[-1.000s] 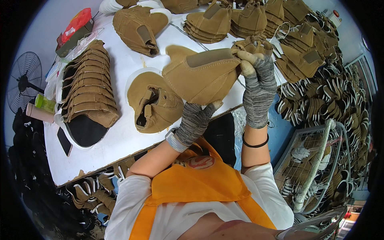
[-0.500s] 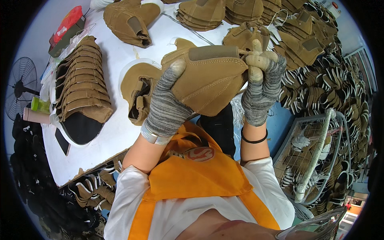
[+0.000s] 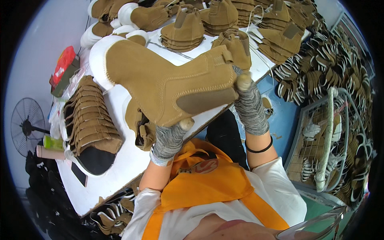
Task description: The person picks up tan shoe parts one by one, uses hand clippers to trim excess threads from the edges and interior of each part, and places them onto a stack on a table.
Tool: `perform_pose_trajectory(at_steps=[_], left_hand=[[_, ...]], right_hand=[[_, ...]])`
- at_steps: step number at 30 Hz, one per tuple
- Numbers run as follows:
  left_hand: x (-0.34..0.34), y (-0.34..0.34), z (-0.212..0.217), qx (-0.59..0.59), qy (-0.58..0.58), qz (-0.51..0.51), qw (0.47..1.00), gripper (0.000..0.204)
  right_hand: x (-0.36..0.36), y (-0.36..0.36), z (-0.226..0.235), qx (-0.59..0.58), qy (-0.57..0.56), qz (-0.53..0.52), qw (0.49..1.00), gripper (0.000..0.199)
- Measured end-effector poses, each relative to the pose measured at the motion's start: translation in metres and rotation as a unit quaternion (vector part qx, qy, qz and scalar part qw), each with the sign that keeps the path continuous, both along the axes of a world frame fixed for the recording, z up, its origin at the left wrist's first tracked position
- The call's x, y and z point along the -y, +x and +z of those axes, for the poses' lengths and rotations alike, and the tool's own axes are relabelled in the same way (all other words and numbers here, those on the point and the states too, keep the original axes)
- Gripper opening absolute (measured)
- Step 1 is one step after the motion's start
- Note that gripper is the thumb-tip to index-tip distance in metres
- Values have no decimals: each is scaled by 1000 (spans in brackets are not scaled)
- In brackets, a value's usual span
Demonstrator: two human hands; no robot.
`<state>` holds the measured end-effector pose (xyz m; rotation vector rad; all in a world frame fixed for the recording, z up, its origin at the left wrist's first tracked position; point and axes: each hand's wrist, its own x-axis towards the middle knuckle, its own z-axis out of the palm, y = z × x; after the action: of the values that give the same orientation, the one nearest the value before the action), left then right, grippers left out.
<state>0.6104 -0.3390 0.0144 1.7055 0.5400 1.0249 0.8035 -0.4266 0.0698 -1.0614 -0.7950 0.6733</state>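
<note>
A brown suede boot upper (image 3: 148, 80) with a white toe part (image 3: 99, 60) and a darker elastic side panel (image 3: 206, 100) is held up sideways over the table, its toe toward the left. Under its heel end, my gloved left hand (image 3: 172, 136) grips it with the thumb on the near side. My right hand (image 3: 250, 100), in a matching grey knit glove, is closed on the top opening; most of its fingers hide behind the upper. Beneath the held upper, another brown upper (image 3: 146, 134) lies on the table, partly covered.
On the white table (image 3: 90, 194) stands a row of nested brown uppers (image 3: 94, 116). Several stacks of uppers (image 3: 182, 30) line the far side. A wire cart (image 3: 326, 140) and heaped shoe parts (image 3: 320, 70) are at the right. A fan (image 3: 27, 128) stands at the left.
The boot upper has turned from showing its seamed end to showing its side, toe swung out left. My left hand has shifted to its heel end. The whole view has shifted.
</note>
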Motion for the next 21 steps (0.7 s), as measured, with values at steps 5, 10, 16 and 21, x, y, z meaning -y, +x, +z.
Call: perform_pose_trajectory(at_steps=[5,10,16,21], left_hand=[[-3,4,0,111,-88,-95,985,85],[10,18,20,255,-297,-169,904,91],[2,24,9,315,-318,-194,873,86],[7,29,29,238,-297,-119,917,75]], right_hand=[[6,-4,7,-105,89,63,989,44],[10,-11,11,-71,85,59,992,42],[7,-11,8,-62,105,93,988,43],[-11,-17,-4,113,120,-22,986,31]])
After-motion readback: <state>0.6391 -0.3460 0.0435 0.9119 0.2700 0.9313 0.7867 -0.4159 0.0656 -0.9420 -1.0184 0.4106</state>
